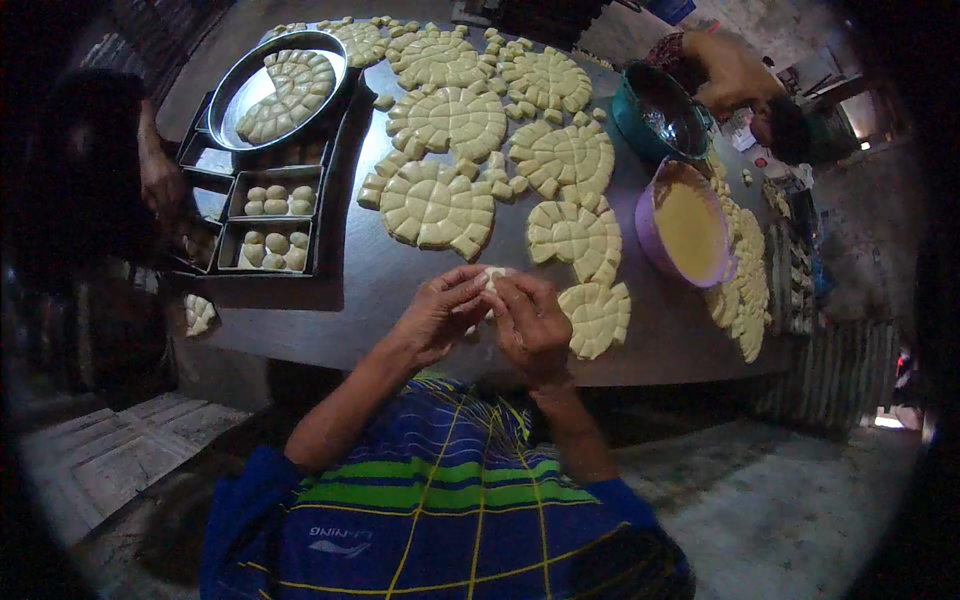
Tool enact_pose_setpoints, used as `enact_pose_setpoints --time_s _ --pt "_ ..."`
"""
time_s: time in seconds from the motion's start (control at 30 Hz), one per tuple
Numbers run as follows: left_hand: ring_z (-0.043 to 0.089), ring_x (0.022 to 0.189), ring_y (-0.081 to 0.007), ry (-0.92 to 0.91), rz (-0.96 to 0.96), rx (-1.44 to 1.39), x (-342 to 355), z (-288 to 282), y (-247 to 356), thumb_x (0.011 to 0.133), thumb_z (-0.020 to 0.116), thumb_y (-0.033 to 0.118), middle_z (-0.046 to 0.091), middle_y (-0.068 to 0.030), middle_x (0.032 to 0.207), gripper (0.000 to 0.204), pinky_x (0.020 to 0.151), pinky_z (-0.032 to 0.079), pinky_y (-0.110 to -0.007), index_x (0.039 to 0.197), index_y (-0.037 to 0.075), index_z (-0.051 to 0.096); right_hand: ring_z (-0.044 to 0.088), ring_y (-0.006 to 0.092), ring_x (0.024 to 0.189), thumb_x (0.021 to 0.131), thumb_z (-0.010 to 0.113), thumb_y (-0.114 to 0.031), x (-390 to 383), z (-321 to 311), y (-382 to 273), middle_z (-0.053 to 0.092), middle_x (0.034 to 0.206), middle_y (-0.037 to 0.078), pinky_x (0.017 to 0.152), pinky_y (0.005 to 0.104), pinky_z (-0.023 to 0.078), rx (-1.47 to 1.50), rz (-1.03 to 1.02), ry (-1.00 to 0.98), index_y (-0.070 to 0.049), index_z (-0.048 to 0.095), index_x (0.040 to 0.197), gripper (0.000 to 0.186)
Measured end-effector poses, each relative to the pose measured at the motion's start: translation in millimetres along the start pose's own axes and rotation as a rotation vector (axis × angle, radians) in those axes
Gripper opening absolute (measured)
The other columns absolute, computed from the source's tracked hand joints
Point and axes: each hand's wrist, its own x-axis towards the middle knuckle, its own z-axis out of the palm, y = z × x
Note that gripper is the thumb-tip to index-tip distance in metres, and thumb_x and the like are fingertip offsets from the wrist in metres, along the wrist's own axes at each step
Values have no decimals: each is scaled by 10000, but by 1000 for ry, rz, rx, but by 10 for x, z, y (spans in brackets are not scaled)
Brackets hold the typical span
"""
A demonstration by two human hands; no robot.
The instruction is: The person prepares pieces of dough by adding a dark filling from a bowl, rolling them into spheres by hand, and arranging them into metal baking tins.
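Between my left hand [442, 310] and my right hand [525, 325], both with fingers closed, a small pale piece of dough [495, 276] is pinched over the front of the steel table [440, 340]. Just beyond my hands lies a round slab of dough [438, 208] cut into segments. Another cut slab [593, 319] sits beside my right hand, and one [573, 241] lies farther up on the right. A few small dough bits show partly hidden below my fingers.
More cut dough slabs cover the back. At left are a round pan [224, 103] and divided metal tins [262, 220] with dough balls; a co-worker's hand [160, 185] is there. At right stand a teal basin [630, 125] and purple basin [655, 240], with another person [722, 75] bending behind.
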Motion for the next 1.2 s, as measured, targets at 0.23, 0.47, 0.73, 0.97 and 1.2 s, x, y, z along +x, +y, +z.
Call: enact_pose_setpoints --time_s 0.23,0.47,0.73,0.97,1.2 --pt "617 1055 -167 -27 247 218 17 52 106 909 679 127 632 -84 1152 340 925 523 -319 1216 28 570 666 187 875 821 766 -86 142 67 -51 675 946 85 773 312 546 399 499 48 -33 705 1068 260" --pt "659 926 -170 25 334 370 -11 203 90 929 662 150 652 -96 1110 314 637 587 -323 1211 37 583 661 152 852 815 767 -56 88 18 170 689 977 89 784 279 545 517 613 -5 -18 736 969 161" --pt "663 856 -131 220 239 259 12 217 64 924 686 206 695 -69 1002 317 690 550 -272 1168 7 648 649 213 952 778 719 20 17 99 127 683 1088 76 765 352 552 423 303 33 -76 735 1053 292" --pt "670 851 -135 181 221 443 -21 219 73 958 638 199 701 -64 1009 276 730 555 -268 1160 12 660 627 271 889 749 685 37 1 -30 325 678 1004 83 813 383 519 90 -92 -118 -92 694 1087 362" --pt "676 828 -134 136 326 725 -118 241 96 951 645 237 705 -88 995 298 578 546 -263 1150 16 665 633 268 811 796 738 -56 65 -6 204 666 911 104 772 382 520 178 233 -50 -89 674 1134 346"
